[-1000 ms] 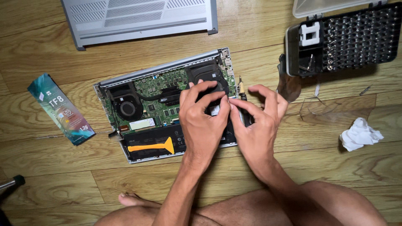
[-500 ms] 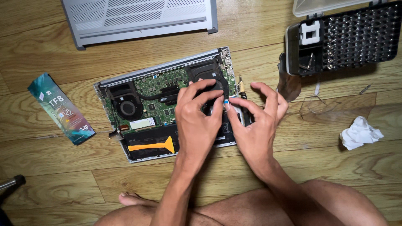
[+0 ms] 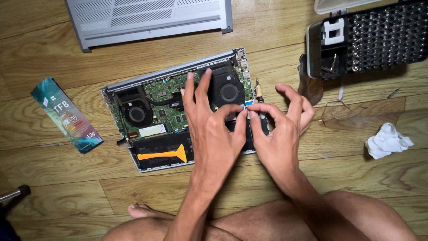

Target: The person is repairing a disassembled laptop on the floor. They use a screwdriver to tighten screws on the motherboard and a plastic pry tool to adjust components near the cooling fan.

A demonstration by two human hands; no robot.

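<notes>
Hands meet over the opened silver laptop (image 3: 178, 117) lying on the wooden floor. Left hand (image 3: 213, 129) and right hand (image 3: 278, 134) each pinch with thumb and forefinger at a small blue-tipped ribbon cable (image 3: 246, 106) beside the round black cooling fan (image 3: 229, 91). An orange plastic pry tool (image 3: 164, 155) rests on the black battery.
</notes>
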